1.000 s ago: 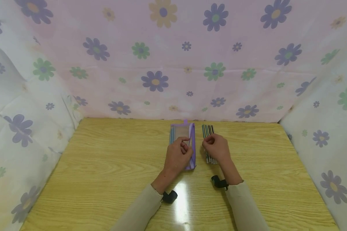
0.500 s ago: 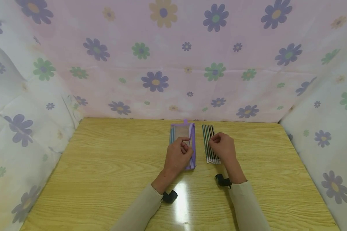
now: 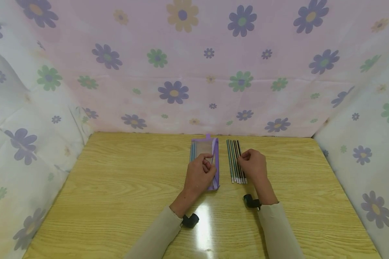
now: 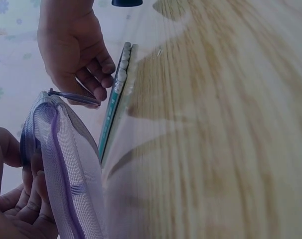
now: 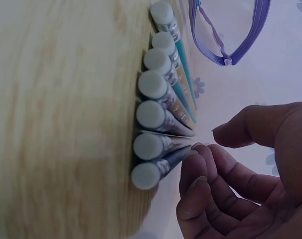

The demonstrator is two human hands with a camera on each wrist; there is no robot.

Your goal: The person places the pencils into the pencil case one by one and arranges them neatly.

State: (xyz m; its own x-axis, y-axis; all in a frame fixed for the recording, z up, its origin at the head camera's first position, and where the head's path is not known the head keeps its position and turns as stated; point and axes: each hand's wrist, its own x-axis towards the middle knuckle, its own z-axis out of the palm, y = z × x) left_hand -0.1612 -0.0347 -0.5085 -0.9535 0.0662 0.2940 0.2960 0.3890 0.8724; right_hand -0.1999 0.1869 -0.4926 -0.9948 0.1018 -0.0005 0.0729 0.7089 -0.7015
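1. The pencils [image 3: 234, 162] are lying near the table's far edge, a little to the right of its middle, as a flat row set side by side.
2. Their long axis is running from the far edge toward the near edge, slightly slanting, with the white erasers [image 5: 152, 84] facing the near edge; seven are showing in the right wrist view.
3. The right hand [image 3: 253, 164] is the nearer one by far, reaching in from the table's right side, so the row is lying to its left and its fingers are pointing across the pencils rather than along them.
4. That hand's fingers are curling loosely, with the thumb standing apart from them and nothing visibly caught between; the fingertips are meeting the outermost dark pencil, though whether they are pressing on it I cannot tell.
5. The pouch [image 3: 203, 146] is lying just left of the row, also close to the far edge and nearly parallel to the pencils, with a strip of bare table between; its purple zip side is facing the row, and its mouth is gaping.
6. The left hand [image 3: 199, 175] is gripping that zip side, thumb and fingers curling about the fabric.
7. The table [image 3: 123, 187] is meeting a flowered cloth [image 3: 194, 68] along its far edge.
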